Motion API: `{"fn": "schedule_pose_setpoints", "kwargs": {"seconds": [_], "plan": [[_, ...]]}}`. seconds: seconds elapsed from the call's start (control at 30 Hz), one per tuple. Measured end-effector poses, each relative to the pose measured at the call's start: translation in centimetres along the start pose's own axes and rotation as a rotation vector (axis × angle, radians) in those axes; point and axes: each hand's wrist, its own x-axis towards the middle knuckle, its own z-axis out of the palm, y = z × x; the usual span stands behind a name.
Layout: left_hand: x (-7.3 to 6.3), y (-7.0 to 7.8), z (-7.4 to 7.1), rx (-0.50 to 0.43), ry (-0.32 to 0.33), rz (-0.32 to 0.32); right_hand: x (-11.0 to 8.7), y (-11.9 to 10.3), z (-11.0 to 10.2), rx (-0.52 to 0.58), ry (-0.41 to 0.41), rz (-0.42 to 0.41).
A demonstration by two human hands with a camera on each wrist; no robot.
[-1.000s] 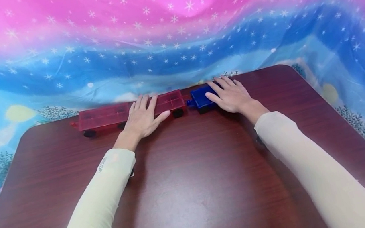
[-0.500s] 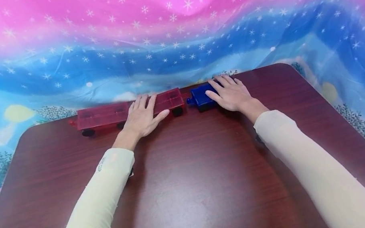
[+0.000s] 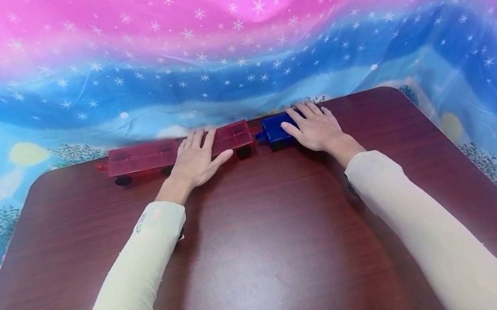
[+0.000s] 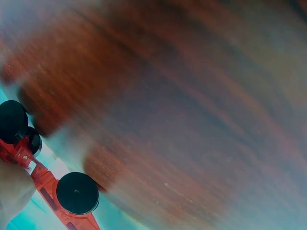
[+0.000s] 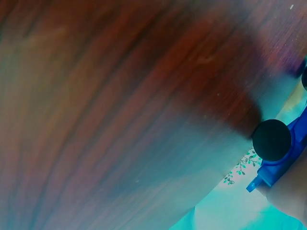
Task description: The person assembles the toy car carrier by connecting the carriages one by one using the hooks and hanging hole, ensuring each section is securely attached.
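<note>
Near the table's far edge stand red see-through toy cars with black wheels. In the head view one red car (image 3: 143, 158) lies left of my left hand (image 3: 194, 159), and a red part (image 3: 233, 136) shows to its right; the hand hides where they meet. My left fingers lie spread and straight over the top, thumb out to the right. A blue toy car (image 3: 276, 130) stands just right of the red ones, its knob close to their end; I cannot tell if they are linked. My right hand (image 3: 317, 129) rests on its right part, fingers extended.
The dark red-brown wooden table (image 3: 258, 264) has rounded far corners. Behind it hangs a pink and blue cloth (image 3: 230, 53) with snowflakes, close to the cars. A small red hook (image 3: 101, 167) sticks out at the left end of the row.
</note>
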Motion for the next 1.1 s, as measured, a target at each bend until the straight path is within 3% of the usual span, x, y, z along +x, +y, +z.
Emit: {"fn": "schedule_pose_setpoints", "kwargs": {"seconds": [1.1], "plan": [[-0.16, -0.03, -0.10, 0.003, 0.002, -0.003, 0.05, -0.48, 0.15, 0.024, 0.030, -0.006]]}}
